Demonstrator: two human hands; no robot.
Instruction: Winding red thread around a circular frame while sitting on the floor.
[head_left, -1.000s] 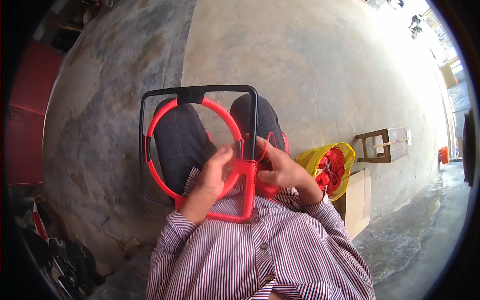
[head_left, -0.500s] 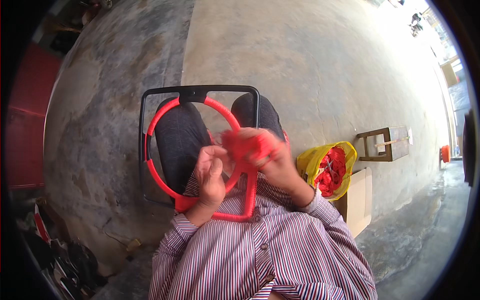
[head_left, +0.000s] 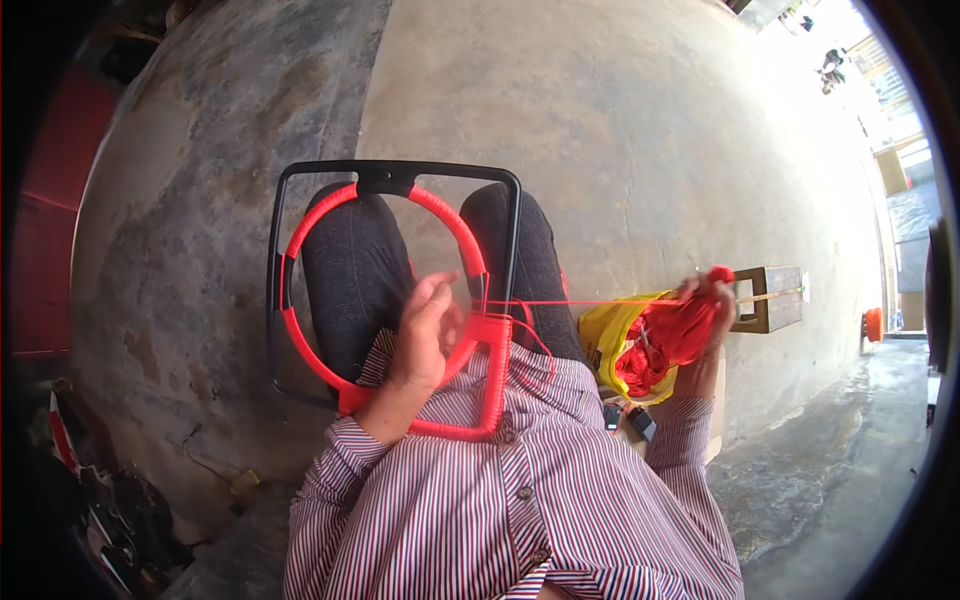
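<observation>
A black square frame (head_left: 440, 167) rests across my lap. Fixed inside it is a ring (head_left: 310, 228), mostly wrapped in red cord, with bare black gaps on its left and right sides. My left hand (head_left: 428, 330) is over the ring's lower right part, fingers loosely stretched and slightly blurred, with nothing seen in them. Far out to the right, my right hand (head_left: 712, 310) grips a bundle of red cord (head_left: 685, 332). From it a taut strand (head_left: 600, 302) runs to the ring's right side. A slack loop (head_left: 540, 345) hangs below this strand.
A yellow bag (head_left: 605, 335) of red cord stands to my right, partly behind the bundle. Small dark objects (head_left: 640, 423) lie beside it. Beyond is a wooden stool (head_left: 775, 298) on the concrete floor. Dark clutter (head_left: 130, 510) sits at lower left.
My right hand has swung from the ring far out to the right with the red bundle, drawing a strand taut. My left hand stays near the ring, slightly shifted.
</observation>
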